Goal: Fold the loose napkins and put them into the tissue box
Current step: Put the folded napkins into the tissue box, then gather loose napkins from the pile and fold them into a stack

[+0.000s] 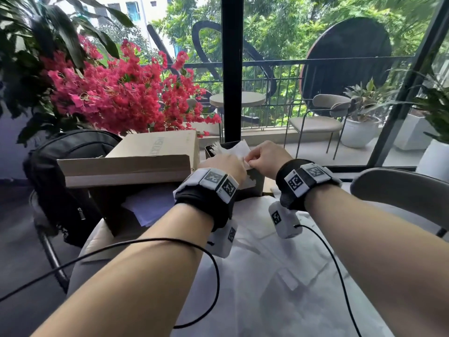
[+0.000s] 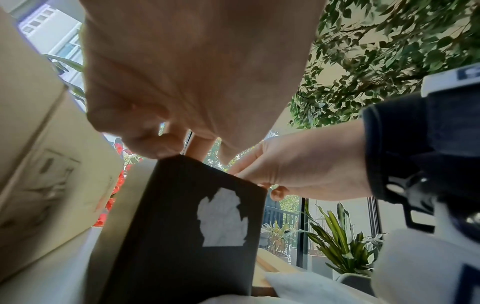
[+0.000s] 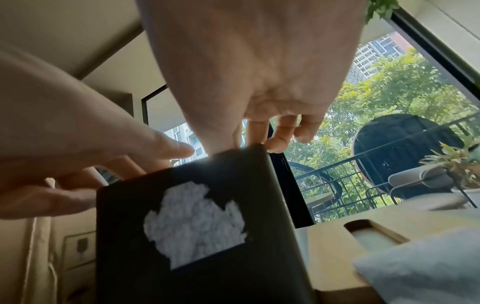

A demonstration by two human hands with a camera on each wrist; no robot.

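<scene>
Insertion step is judged to be in hand. A white napkin point(image 1: 239, 148) is held over the open top of the dark tissue box point(image 1: 256, 177), which stands on the table just right of a cardboard box point(image 1: 145, 154). The napkin's near edge is pinched by the right hand point(image 1: 266, 158), thumb against curled fingers. The left hand point(image 1: 224, 166) is laid at the box rim with fingers reaching over the top; whether anything is gripped by it cannot be told. White paper is seen through the box's cut-out window point(image 3: 194, 224). Next, the napkin is probably to be pressed down inside; the box may need steadying, and thin paper could crumple or tear at the rim.
</scene>
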